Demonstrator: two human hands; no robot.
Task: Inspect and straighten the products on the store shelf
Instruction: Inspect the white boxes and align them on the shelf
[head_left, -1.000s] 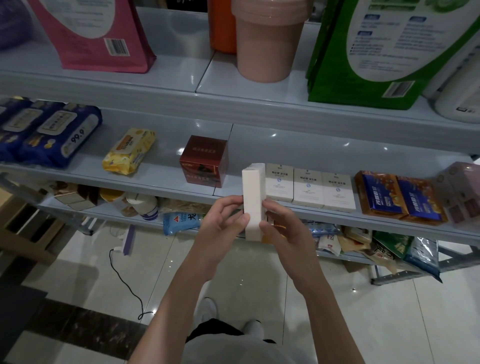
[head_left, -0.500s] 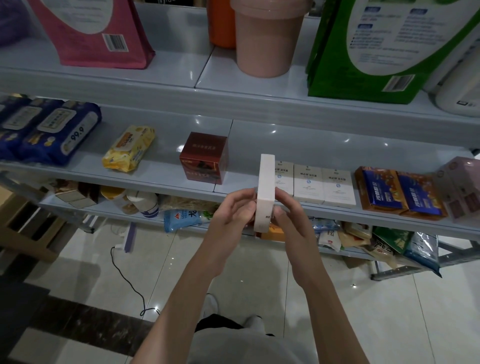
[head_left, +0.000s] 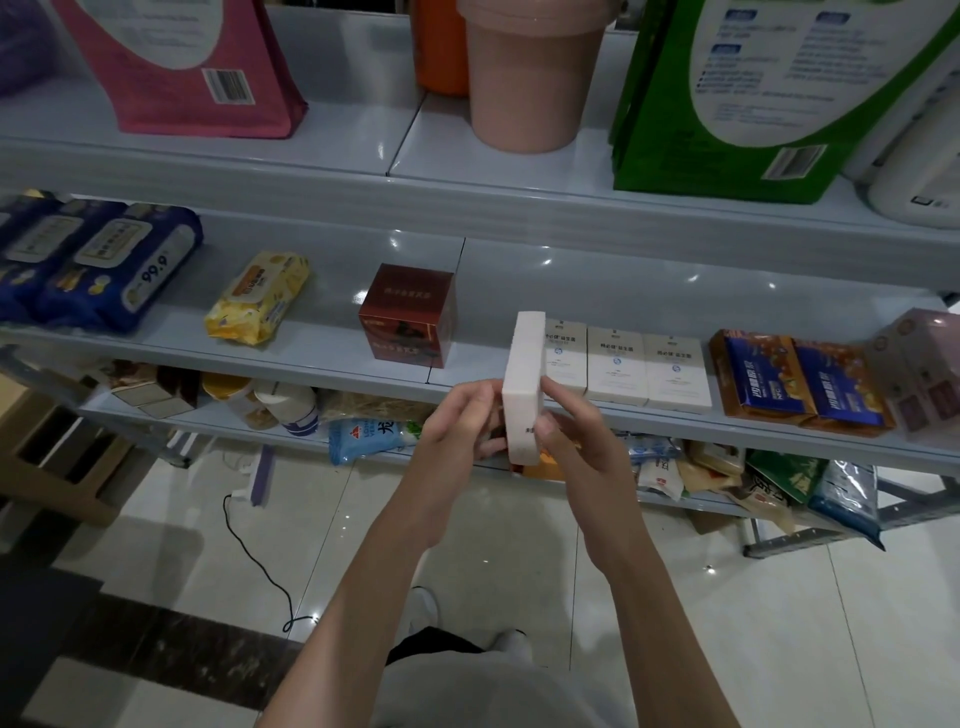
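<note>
I hold a flat white box (head_left: 524, 379) upright on its narrow edge, just in front of the middle shelf (head_left: 311, 366). My left hand (head_left: 460, 423) grips its lower left side and my right hand (head_left: 574, 431) grips its lower right side. Directly behind it, three matching white boxes (head_left: 626, 369) stand side by side on the shelf; the held box hides part of the leftmost one. A dark red cube box (head_left: 408, 317) sits on the shelf to the left.
The same shelf carries a yellow wipes pack (head_left: 257, 299), blue wipes packs (head_left: 111, 267) at far left and blue-orange boxes (head_left: 802, 382) to the right. Above stand a pink bag (head_left: 197, 62), a pink bucket (head_left: 530, 78) and a green bag (head_left: 769, 98). Snack bags crowd the lowest shelf (head_left: 753, 478).
The white box has turned in my hands from showing a broad face to its narrow edge, and has shifted slightly right and toward the row of matching boxes.
</note>
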